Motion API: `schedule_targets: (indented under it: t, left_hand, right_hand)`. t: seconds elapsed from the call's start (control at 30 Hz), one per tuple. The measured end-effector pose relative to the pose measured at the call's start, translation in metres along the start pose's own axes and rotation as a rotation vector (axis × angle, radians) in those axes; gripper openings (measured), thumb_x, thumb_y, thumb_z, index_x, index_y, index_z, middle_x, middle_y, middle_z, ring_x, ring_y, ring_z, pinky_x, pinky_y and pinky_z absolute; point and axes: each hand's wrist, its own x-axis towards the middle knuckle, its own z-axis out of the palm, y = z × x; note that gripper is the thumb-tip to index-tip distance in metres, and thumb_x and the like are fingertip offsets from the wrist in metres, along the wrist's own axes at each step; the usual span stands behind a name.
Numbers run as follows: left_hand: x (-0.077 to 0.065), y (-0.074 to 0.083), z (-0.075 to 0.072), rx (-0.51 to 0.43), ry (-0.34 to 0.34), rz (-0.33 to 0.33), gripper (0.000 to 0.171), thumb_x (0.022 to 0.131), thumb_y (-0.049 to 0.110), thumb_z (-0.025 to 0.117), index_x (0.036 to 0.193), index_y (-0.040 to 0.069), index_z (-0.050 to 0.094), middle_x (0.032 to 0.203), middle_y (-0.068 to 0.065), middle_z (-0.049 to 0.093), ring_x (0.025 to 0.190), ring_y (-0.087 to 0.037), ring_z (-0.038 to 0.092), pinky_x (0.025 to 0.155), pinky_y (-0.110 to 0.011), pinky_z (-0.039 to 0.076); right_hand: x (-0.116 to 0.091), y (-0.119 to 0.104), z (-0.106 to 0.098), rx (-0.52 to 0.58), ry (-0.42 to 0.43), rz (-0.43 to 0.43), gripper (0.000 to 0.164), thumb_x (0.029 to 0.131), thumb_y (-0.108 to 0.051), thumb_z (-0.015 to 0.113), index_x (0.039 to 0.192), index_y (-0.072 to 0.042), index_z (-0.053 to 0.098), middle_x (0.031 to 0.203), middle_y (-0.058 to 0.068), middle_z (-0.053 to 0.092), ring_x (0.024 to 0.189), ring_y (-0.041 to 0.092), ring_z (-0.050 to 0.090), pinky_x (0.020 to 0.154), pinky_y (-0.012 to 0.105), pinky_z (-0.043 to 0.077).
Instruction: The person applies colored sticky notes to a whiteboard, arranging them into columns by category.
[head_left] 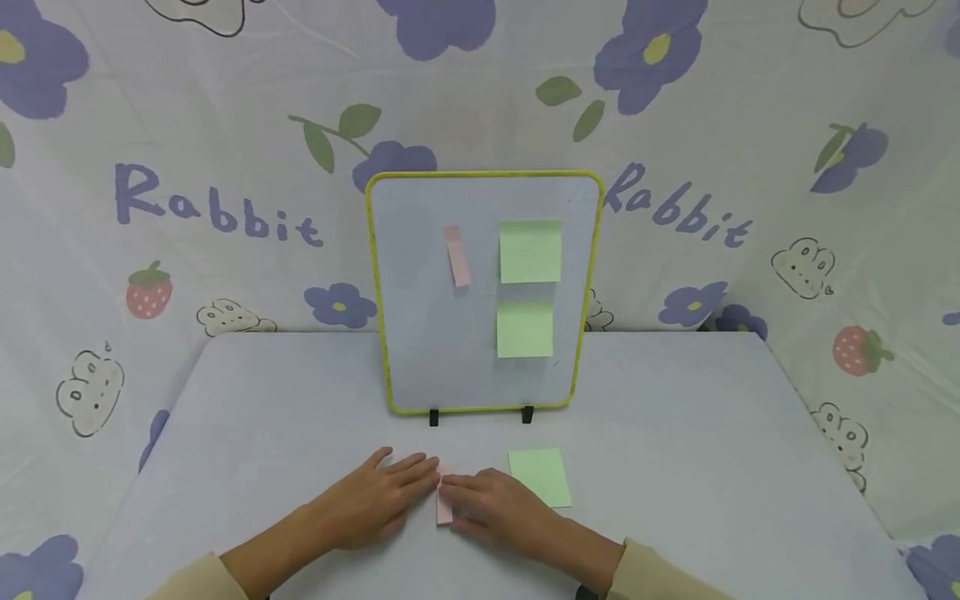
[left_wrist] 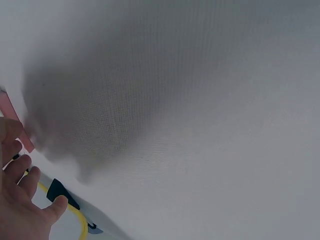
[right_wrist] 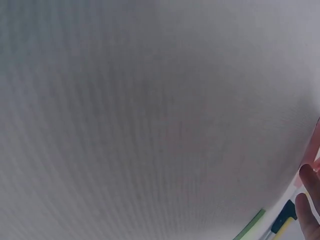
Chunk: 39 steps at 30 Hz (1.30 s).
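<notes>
A pink pad of narrow sticky notes [head_left: 444, 510] lies on the table between both hands. My left hand [head_left: 378, 496] reaches to it from the left, with its outstretched fingertips at the pad's upper left edge. From the right, my right hand [head_left: 498, 508] lays bent fingers over the pad's middle; whether it pinches a sheet is hidden. The left wrist view shows the pink pad [left_wrist: 12, 117] beside the left hand [left_wrist: 22, 200], whose fingers are spread. In the right wrist view, the right hand's fingers [right_wrist: 306, 200] are partly cut off at the edge, near the pad [right_wrist: 312, 145].
A green sticky pad [head_left: 542, 477] lies just beyond the right hand. Behind stands a yellow-framed whiteboard [head_left: 435, 350] on black feet [head_left: 433, 417]. On it are a narrow pink note [head_left: 457, 257] and two green notes [head_left: 530, 252], one above the other. A patterned cloth [head_left: 247, 75] hangs behind.
</notes>
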Motion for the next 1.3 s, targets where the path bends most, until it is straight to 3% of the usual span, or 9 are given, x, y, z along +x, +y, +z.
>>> schedule_targets:
  t: [0.27, 0.53, 0.73, 0.93, 1.3]
  left_hand:
    - [-0.001, 0.001, -0.001, 0.023, 0.021, 0.012, 0.048, 0.096, 0.021, 0.060, 0.142, 0.007, 0.055, 0.149, -0.006, 0.050, 0.135, -0.022, 0.049, 0.100, -0.055, 0.044]
    - [-0.001, 0.000, 0.002, -0.009, -0.048, -0.022, 0.049, 0.100, 0.022, 0.055, 0.147, 0.010, 0.050, 0.154, -0.004, 0.045, 0.140, -0.020, 0.043, 0.104, -0.054, 0.040]
    - [-0.001, 0.000, 0.002, -0.015, -0.049, -0.018, 0.049, 0.100, 0.023, 0.055, 0.147, 0.010, 0.050, 0.154, -0.003, 0.044, 0.140, -0.021, 0.044, 0.104, -0.053, 0.041]
    - [0.000, 0.001, 0.002, 0.006, -0.008, 0.003, 0.049, 0.098, 0.021, 0.057, 0.146, 0.008, 0.051, 0.152, -0.004, 0.047, 0.137, -0.021, 0.046, 0.101, -0.053, 0.043]
    - [0.003, 0.001, 0.005, 0.085, 0.026, 0.022, 0.051, 0.095, 0.024, 0.060, 0.144, 0.010, 0.053, 0.149, -0.002, 0.050, 0.136, -0.020, 0.048, 0.101, -0.054, 0.042]
  right_hand:
    - [0.003, -0.001, 0.003, 0.003, 0.058, -0.026, 0.027, 0.088, -0.020, 0.077, 0.112, -0.010, 0.071, 0.117, 0.002, 0.071, 0.105, 0.013, 0.068, 0.090, 0.026, 0.051]
    - [0.008, -0.002, 0.003, 0.023, 0.131, -0.071, 0.013, 0.086, -0.018, 0.078, 0.097, -0.011, 0.076, 0.101, -0.002, 0.073, 0.092, 0.008, 0.068, 0.084, 0.022, 0.052]
    - [0.009, -0.003, 0.001, 0.015, 0.125, -0.069, 0.013, 0.085, -0.014, 0.079, 0.097, -0.011, 0.076, 0.100, -0.004, 0.074, 0.092, 0.009, 0.068, 0.085, 0.022, 0.051]
    - [0.011, 0.000, -0.001, 0.032, 0.130, -0.074, 0.012, 0.085, -0.011, 0.078, 0.097, -0.010, 0.076, 0.099, -0.004, 0.074, 0.095, 0.008, 0.069, 0.087, 0.023, 0.052]
    - [0.020, 0.005, -0.025, 0.091, 0.126, -0.005, 0.015, 0.084, -0.006, 0.078, 0.099, -0.009, 0.075, 0.101, -0.002, 0.075, 0.096, 0.009, 0.069, 0.087, 0.023, 0.052]
